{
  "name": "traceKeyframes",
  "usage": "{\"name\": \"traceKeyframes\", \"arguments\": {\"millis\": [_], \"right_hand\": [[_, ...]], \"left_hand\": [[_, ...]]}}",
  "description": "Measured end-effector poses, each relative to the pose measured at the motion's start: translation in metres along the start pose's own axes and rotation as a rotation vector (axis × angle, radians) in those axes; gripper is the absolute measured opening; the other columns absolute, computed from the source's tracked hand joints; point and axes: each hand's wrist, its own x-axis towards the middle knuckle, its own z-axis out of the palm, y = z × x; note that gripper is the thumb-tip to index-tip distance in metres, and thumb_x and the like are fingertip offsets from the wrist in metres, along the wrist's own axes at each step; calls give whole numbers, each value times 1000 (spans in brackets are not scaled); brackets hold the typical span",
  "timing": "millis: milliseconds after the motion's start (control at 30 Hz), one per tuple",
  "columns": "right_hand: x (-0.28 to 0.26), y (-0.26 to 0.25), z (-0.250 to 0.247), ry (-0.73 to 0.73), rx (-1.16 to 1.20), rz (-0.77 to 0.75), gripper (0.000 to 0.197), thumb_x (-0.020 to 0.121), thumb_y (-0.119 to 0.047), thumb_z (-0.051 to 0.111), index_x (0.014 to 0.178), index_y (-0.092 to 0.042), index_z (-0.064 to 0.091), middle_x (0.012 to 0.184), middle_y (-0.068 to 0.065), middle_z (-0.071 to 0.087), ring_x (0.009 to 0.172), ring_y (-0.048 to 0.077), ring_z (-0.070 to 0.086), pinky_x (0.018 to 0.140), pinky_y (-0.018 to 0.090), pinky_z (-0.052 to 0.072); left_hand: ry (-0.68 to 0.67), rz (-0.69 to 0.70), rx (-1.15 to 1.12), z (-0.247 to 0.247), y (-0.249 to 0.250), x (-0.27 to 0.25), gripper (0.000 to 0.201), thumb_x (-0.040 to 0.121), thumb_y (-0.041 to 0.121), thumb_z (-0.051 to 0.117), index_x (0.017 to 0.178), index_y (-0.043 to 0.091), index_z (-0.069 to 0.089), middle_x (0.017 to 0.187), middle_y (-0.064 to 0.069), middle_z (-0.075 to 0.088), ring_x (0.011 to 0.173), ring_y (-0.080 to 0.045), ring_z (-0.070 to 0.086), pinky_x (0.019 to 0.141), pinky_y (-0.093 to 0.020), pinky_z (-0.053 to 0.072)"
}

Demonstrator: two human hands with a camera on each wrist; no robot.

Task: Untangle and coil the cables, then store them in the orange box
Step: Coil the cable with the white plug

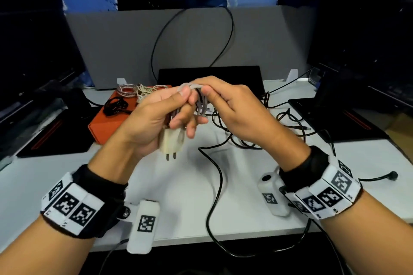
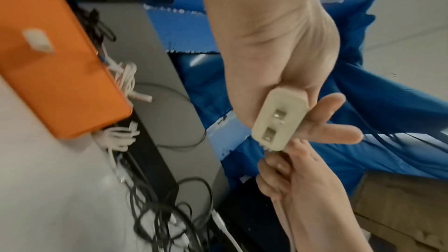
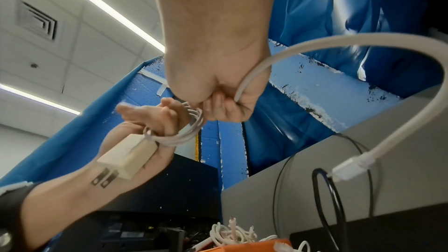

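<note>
Both hands are up over the white desk (image 1: 190, 196), working the white charger cable (image 1: 202, 105) into a coil. The left hand (image 1: 156, 123) cradles the cream plug adapter (image 1: 172, 143) against its palm, prongs pointing down toward six o'clock, thumb pinching the top of the loops while the lower fingers splay out loosely. The right hand (image 1: 234, 107), just beside it at three o'clock, has its fingers curled round the cable, feeding it over; the right wrist view shows the free tail arcing away to its white connector (image 3: 349, 170). To do this well, I'd say keep each turn the same size, lay it flat beside the last under the left thumb, and let the tail run through the right fingers so it doesn't twist. The orange box (image 1: 107, 123) waits at ten o'clock from the hands, already carrying coiled cables (image 1: 138, 91) on top. A tangle of black cables (image 1: 245, 131) sprawls on the desk at three to five o'clock, not yet sorted by the look of it.
</note>
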Motion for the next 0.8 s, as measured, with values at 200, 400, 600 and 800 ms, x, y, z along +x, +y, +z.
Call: {"name": "traceKeyframes", "arguments": {"millis": [200, 400, 600, 800], "right_hand": [[-2, -5, -4, -2, -37, 56, 30, 107, -45, 36, 93, -25, 53, 71, -4, 57, 69, 20, 56, 67, 49, 49], [-3, -14, -4, 5, 84, 70, 31, 112, -35, 38, 105, -17, 62, 81, 2, 63, 72, 17, 57, 68, 41, 47], [-1, -9, -7, -49, 141, 107, 32, 112, -39, 35, 108, -25, 63, 88, 1, 66, 73, 14, 58, 68, 43, 49], [-8, -16, 9, -399, -71, 137, 20, 111, -38, 37, 96, -31, 50, 74, -12, 53, 71, 2, 53, 71, 33, 43]], "left_hand": [[-53, -53, -343, 6, -9, 1, 27, 102, 27, 47, 83, 13, 61, 39, 11, 44, 32, -6, 42, 65, -24, 52], [-14, -36, -351, 6, 1, -2, 35, 104, 26, 39, 103, 4, 66, 40, 10, 42, 35, -4, 45, 68, -22, 53], [-74, 38, -351, 4, 13, -4, 50, 105, 20, 42, 142, -13, 46, 48, 7, 42, 66, -12, 65, 103, -30, 51], [346, 296, 7, -1, 26, -1, 39, 112, 23, 32, 132, -4, 52, 72, 6, 69, 85, -16, 72, 93, -33, 53]]}}
